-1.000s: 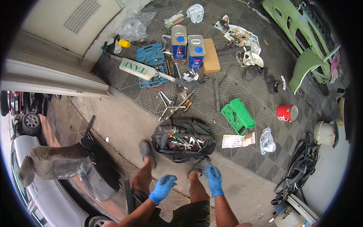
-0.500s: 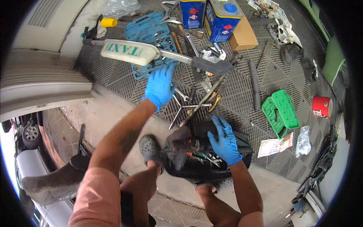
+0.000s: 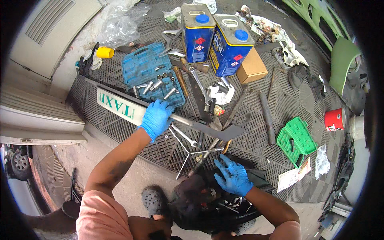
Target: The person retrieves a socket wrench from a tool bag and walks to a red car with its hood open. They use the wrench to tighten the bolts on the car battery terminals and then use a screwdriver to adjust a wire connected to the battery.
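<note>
My left hand (image 3: 157,120), in a blue glove, is closed round the metal bar of a long white sign with green letters (image 3: 120,106). The sign lies across the front of an open blue socket case (image 3: 140,68) with loose sockets. Close to that hand are a combination wrench (image 3: 185,135) and a three-armed wrench (image 3: 189,153). My right hand (image 3: 233,177), also gloved, hovers empty with fingers apart over a dark tool bag (image 3: 190,200). Metal tools show inside the bag, partly hidden by my hand and its dark flap.
Two blue tins (image 3: 198,38) stand at the back by a cardboard box (image 3: 252,68). A larger wrench (image 3: 201,86) lies before them. To the right are an open green case (image 3: 297,138), a red can (image 3: 334,120) and a clear plastic bag (image 3: 322,162). A yellow cup (image 3: 105,52) lies far left.
My left hand has taken hold of the sign's bar. The sign has come nearer and turned over, so its letters now read upright. My right hand stays open over the bag; the view has tilted up.
</note>
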Demonstrator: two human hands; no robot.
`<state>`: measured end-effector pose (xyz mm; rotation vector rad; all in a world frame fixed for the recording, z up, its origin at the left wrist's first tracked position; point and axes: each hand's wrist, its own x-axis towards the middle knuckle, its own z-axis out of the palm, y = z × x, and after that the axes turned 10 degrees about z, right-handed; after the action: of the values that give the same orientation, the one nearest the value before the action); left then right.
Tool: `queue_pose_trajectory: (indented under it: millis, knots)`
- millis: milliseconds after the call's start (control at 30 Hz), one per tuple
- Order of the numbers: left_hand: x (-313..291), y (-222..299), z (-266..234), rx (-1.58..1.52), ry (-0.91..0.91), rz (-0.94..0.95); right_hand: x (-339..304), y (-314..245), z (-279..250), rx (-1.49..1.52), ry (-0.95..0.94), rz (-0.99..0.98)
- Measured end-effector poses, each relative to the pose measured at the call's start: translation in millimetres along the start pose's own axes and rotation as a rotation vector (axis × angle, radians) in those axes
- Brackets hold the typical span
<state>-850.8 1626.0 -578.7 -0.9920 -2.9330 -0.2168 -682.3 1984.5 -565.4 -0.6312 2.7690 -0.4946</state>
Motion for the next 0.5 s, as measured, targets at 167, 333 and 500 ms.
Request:
queue_pose_trajectory:
  millis: [167,333,500]
  knots:
    - [30.6,-31.1,-24.8,-0.721,-0.116,-0.073,4.3,2.1,7.4,-0.070,0.091,-0.021]
    - [76.2,-83.4,28.5,-0.404,-0.175,-0.384,9.0,0.5,8.2,-0.017,0.064,-0.023]
    - [76.1,-107.5,58.1,-0.173,-0.281,-0.380,8.1,-6.2,-17.4,0.138,0.126,-0.036]
